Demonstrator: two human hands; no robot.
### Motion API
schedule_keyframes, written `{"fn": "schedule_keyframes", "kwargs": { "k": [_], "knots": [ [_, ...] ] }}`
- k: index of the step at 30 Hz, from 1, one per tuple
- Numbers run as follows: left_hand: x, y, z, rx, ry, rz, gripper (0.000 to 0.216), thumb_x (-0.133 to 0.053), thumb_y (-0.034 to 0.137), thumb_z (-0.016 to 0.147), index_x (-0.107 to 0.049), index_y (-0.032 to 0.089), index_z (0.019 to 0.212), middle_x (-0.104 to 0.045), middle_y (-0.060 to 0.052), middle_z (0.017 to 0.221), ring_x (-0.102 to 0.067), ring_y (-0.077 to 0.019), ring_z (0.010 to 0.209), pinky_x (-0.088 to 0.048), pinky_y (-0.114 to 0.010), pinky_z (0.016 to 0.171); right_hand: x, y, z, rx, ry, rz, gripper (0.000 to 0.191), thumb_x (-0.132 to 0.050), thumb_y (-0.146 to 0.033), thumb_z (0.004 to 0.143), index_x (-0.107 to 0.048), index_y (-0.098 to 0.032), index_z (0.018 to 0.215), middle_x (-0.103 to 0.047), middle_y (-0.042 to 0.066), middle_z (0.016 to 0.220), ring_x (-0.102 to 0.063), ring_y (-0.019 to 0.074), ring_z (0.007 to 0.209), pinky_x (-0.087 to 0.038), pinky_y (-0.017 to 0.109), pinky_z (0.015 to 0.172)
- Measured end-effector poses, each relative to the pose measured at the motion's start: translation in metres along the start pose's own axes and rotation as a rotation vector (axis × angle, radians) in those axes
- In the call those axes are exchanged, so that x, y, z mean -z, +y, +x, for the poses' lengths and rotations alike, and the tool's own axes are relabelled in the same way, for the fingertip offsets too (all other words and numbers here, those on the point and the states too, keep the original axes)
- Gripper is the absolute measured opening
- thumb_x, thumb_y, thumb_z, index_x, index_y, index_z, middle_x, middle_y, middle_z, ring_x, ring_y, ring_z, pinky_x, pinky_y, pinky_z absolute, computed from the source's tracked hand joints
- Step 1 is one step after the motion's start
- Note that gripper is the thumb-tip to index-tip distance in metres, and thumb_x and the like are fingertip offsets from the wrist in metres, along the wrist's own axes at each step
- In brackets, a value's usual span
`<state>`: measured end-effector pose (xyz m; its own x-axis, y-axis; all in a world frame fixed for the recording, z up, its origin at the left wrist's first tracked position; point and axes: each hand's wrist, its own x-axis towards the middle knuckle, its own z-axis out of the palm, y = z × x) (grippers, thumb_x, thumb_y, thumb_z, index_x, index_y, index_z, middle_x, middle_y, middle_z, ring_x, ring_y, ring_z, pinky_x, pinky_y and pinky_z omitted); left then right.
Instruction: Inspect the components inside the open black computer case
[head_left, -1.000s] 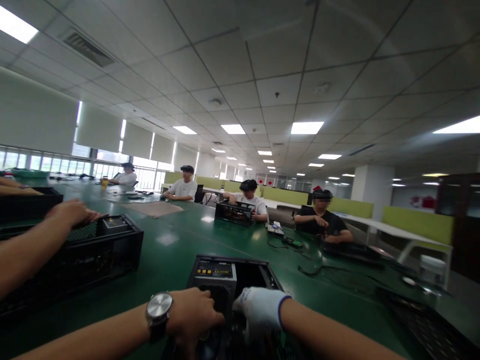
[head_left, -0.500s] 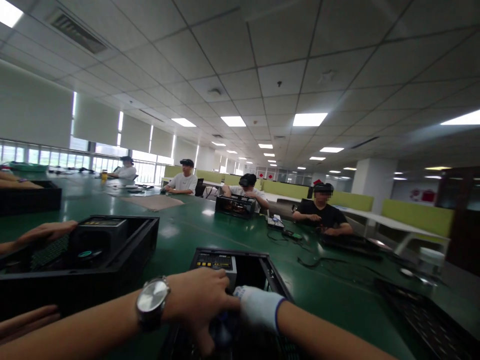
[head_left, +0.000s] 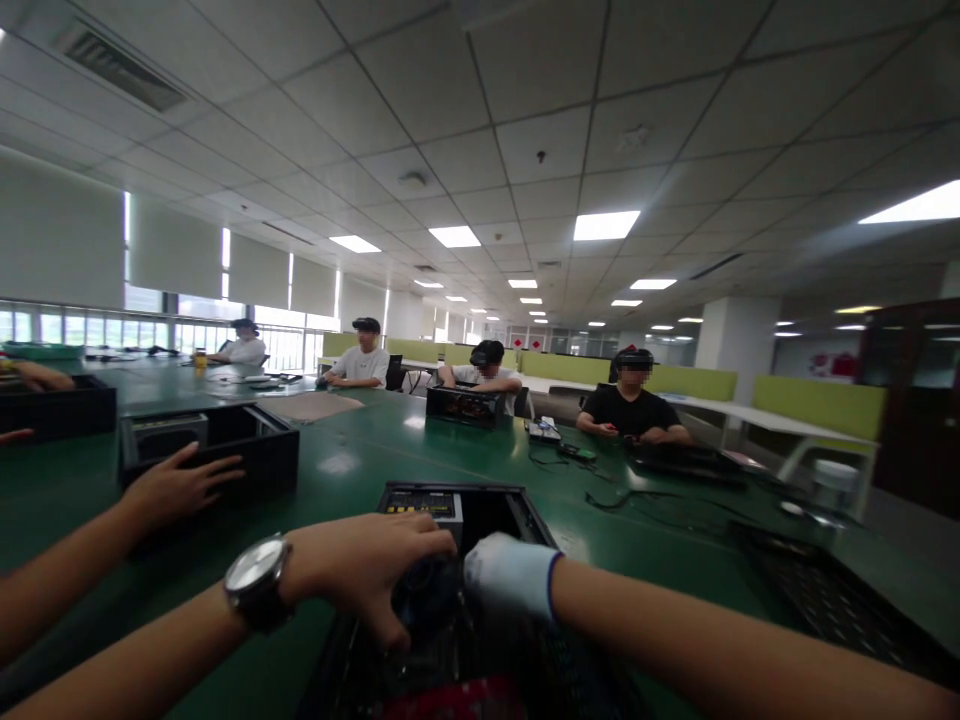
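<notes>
Hands are meeting at the lower centre of the frame, inside an open black computer case (head_left: 480,600) that is lying flat on the green desk (head_left: 360,470), its side off so the interior is facing up and reachable. The bare left hand (head_left: 360,570), with a silver wristwatch (head_left: 255,580) sitting on its wrist, is curling down over a dark round part in the case, fingers spread and bent over it as if steadying it, though whether they are actually gripping it I cannot tell, since the part is dim and blurred. The right hand (head_left: 506,580), wearing a white glove with a blue cuff, is pressing in just beside it, knuckles up and fingers tucked down into the case; what they are closing on is hidden. Just beyond the hands, a grey power supply (head_left: 420,505) with yellow markings is sitting at the far left corner of the case. At the lower right, a black perforated panel (head_left: 832,600) is lying flat on the desk, apart from the case. At the left, another person's hand (head_left: 176,485) is resting open against a second black case (head_left: 210,450), seemingly holding it in place. Farther back, loose black cables (head_left: 645,500) are trailing across the desk, and several seated people are working at their own cases along the far side, under rows of ceiling lights.
</notes>
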<state>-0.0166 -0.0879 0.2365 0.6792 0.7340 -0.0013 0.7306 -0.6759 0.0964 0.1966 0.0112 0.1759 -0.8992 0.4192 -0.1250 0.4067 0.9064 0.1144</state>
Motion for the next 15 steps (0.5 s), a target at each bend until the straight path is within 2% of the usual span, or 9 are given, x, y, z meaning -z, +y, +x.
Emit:
{"fn": "schedule_keyframes", "kwargs": {
  "k": [2, 4, 5, 7, 10, 12, 14, 15],
  "knots": [
    [-0.005, -0.003, 0.017, 0.017, -0.022, 0.002, 0.076, -0.086, 0.044, 0.065, -0.054, 0.028, 0.132, -0.063, -0.007, 0.127, -0.065, -0.0323, 0.110, -0.055, -0.044, 0.098, 0.016, 0.012, -0.027, -0.032, -0.029, -0.039, 0.027, -0.076, -0.016, 0.085, -0.072, -0.017, 0.112, -0.075, 0.008, 0.097, -0.071, 0.0215, 0.084, -0.057, 0.032, 0.074],
    [-0.017, -0.005, 0.035, 0.027, -0.081, 0.106, 0.081, -0.088, 0.045, 0.063, -0.053, 0.027, 0.135, -0.063, -0.010, 0.128, -0.065, -0.0349, 0.113, -0.055, -0.046, 0.100, 0.029, 0.016, -0.054, -0.030, 0.044, -0.073, 0.038, -0.067, -0.011, 0.089, -0.068, -0.019, 0.126, -0.075, 0.010, 0.104, -0.072, 0.0224, 0.091, -0.055, 0.030, 0.078],
    [-0.025, -0.007, 0.045, 0.029, -0.118, 0.182, 0.086, -0.089, 0.044, 0.062, -0.052, 0.026, 0.138, -0.063, -0.012, 0.129, -0.065, -0.0365, 0.115, -0.055, -0.047, 0.100, 0.034, 0.015, -0.066, -0.013, 0.113, -0.074, 0.038, -0.060, -0.008, 0.092, -0.067, -0.019, 0.128, -0.076, 0.010, 0.105, -0.071, 0.0211, 0.093, -0.054, 0.028, 0.080],
    [-0.043, -0.009, 0.061, 0.039, -0.196, 0.309, 0.096, -0.091, 0.040, 0.060, -0.048, 0.026, 0.144, -0.062, -0.017, 0.132, -0.065, -0.0399, 0.117, -0.056, -0.049, 0.099, 0.034, 0.008, -0.089, 0.053, 0.310, -0.012, 0.034, -0.048, -0.006, 0.095, -0.070, -0.017, 0.119, -0.076, 0.010, 0.101, -0.072, 0.0191, 0.091, -0.054, 0.027, 0.081],
    [-0.067, -0.012, 0.075, 0.083, -0.297, 0.367, 0.103, -0.094, 0.032, 0.057, -0.047, 0.024, 0.148, -0.064, -0.023, 0.131, -0.068, -0.0446, 0.112, -0.059, -0.055, 0.091, 0.009, -0.014, -0.128, 0.075, 0.651, 0.222, 0.029, -0.046, -0.017, 0.099, -0.069, -0.018, 0.116, -0.077, 0.010, 0.102, -0.073, 0.0201, 0.093, -0.056, 0.029, 0.086],
    [-0.074, -0.011, 0.074, 0.123, -0.324, 0.377, 0.105, -0.096, 0.031, 0.056, -0.048, 0.022, 0.148, -0.066, -0.026, 0.128, -0.070, -0.0470, 0.107, -0.061, -0.058, 0.086, -0.024, -0.033, -0.159, -0.151, 0.842, 0.370, 0.030, -0.048, -0.033, 0.101, -0.069, -0.023, 0.120, -0.077, 0.010, 0.103, -0.074, 0.0232, 0.094, -0.058, 0.033, 0.087],
    [-0.071, -0.004, 0.065, 0.161, -0.289, 0.371, 0.095, -0.094, 0.038, 0.062, -0.052, 0.018, 0.144, -0.068, -0.028, 0.123, -0.071, -0.0484, 0.103, -0.061, -0.059, 0.081, -0.063, -0.052, -0.189, -0.579, 0.979, 0.522, 0.041, -0.046, -0.053, 0.101, -0.071, -0.028, 0.122, -0.078, 0.011, 0.102, -0.075, 0.0280, 0.090, -0.061, 0.036, 0.082],
    [-0.066, 0.003, 0.058, 0.174, -0.252, 0.367, 0.083, -0.090, 0.043, 0.069, -0.055, 0.017, 0.140, -0.069, -0.028, 0.122, -0.071, -0.0479, 0.103, -0.061, -0.060, 0.082, -0.081, -0.060, -0.201, -0.749, 0.998, 0.592, 0.048, -0.043, -0.060, 0.099, -0.071, -0.029, 0.124, -0.078, 0.012, 0.101, -0.076, 0.0312, 0.090, -0.063, 0.040, 0.080]
  ]
}}
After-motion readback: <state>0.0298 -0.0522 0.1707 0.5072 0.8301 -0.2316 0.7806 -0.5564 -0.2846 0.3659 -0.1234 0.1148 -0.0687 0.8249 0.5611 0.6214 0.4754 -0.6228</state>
